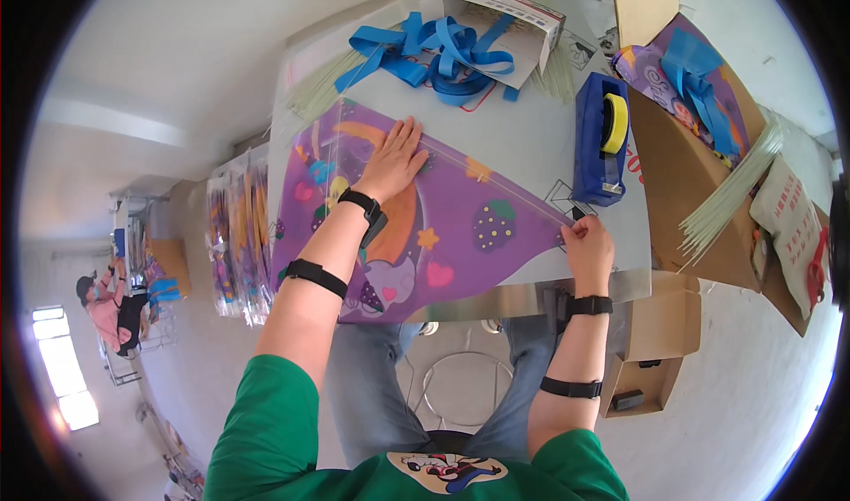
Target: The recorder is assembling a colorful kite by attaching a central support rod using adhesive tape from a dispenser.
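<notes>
A purple kite sail (496,262) printed with stars, hearts and berries lies spread on the table. My left hand (394,160) rests flat on its upper middle, fingers stretched out along the long sloping edge. A thin pale rod (469,166) runs beside that edge toward the right corner. There my right hand (588,244) pinches the sail's pointed tip between thumb and fingers. The rod's end at the tip is hidden by those fingers. Just beyond the right hand stands a blue tape dispenser (584,138) with a yellow roll (614,122).
Blue ribbon (460,54) is heaped at the table's far side, by an open white box (540,23). On the right, a cardboard box (699,178) carries pale rods (730,196) and a folded purple sail (660,80). Packed kites (239,235) hang at left; another person (111,311) sits farther off.
</notes>
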`<state>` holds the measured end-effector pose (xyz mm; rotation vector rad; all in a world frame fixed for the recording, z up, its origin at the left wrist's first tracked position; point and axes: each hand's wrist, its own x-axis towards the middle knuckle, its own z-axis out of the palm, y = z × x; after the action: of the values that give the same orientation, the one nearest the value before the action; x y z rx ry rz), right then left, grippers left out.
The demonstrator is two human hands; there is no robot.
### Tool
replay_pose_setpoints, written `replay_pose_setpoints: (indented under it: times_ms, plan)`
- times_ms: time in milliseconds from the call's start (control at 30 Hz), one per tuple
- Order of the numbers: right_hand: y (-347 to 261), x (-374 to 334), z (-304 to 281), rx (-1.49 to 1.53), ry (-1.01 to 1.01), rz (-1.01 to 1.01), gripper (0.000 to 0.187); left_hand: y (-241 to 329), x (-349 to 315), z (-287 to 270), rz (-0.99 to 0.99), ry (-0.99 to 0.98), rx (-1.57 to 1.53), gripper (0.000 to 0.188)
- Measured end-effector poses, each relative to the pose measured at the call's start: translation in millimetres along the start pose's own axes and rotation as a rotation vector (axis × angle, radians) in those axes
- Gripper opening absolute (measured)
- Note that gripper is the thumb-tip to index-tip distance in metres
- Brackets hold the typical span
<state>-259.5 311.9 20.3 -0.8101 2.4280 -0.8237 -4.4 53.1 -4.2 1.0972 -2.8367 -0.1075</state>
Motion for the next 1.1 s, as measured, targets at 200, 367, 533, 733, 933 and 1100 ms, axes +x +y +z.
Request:
replay_pose_setpoints:
  times_ms: [200,367,533,733,933,1100]
  plan:
    - [2.1,0.9,5.0,0.191,0.045,-0.043,0.018,-49.2,-24.2,-41.5,-0.354,0.417,-0.310,0.019]
    - [-3.9,3.4,8.4,0.326,0.021,-0.034,0.018,-116.4,-115.9,-40.4,-0.690,0.367,-0.196,0.015]
    - [-29.3,-3.1,16.2,0.507,0.205,-0.119,0.017,-84.6,-121.5,-62.9,-0.660,0.241,-0.381,0.015]
    - [-20.8,2.2,-4.2,0.716,0.451,-0.024,0.015,101.9,7.8,-106.8,-0.007,0.074,-0.656,0.011]
    - [-20.1,14.9,-22.4,0.554,0.669,-0.096,0.014,199.3,58.9,-63.1,0.390,0.155,-0.734,0.017]
    - [-15.7,25.5,-24.7,0.276,0.646,-0.233,0.014,227.9,53.7,-43.2,0.321,0.064,-0.820,0.025]
